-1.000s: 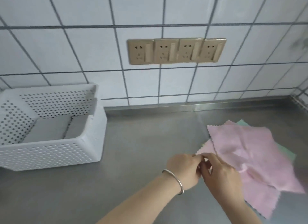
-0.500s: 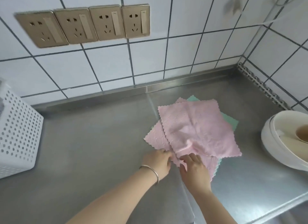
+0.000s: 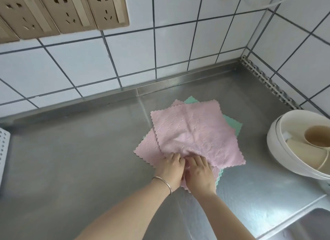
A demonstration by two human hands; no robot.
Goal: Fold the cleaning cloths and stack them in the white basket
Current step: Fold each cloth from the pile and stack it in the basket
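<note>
A pile of cleaning cloths lies on the steel counter. The top pink cloth (image 3: 194,134) lies flat and askew over a second pink cloth (image 3: 148,148), and a green cloth (image 3: 232,122) peeks out beneath them. My left hand (image 3: 169,170), with a bangle on its wrist, and my right hand (image 3: 200,173) sit side by side at the near edge of the pile. Their fingertips pinch the bunched near edge of the top pink cloth. Only a sliver of the white perforated basket (image 3: 3,150) shows at the far left edge.
A white round appliance (image 3: 285,150) with a beige cup inside stands at the right. A sink edge (image 3: 303,218) drops away at the bottom right. Tiled walls with gold sockets (image 3: 67,11) close the back and right.
The view swung right, so the basket slid almost out of frame. Both hands moved from the cloth's left corner to its near edge and now bunch it up.
</note>
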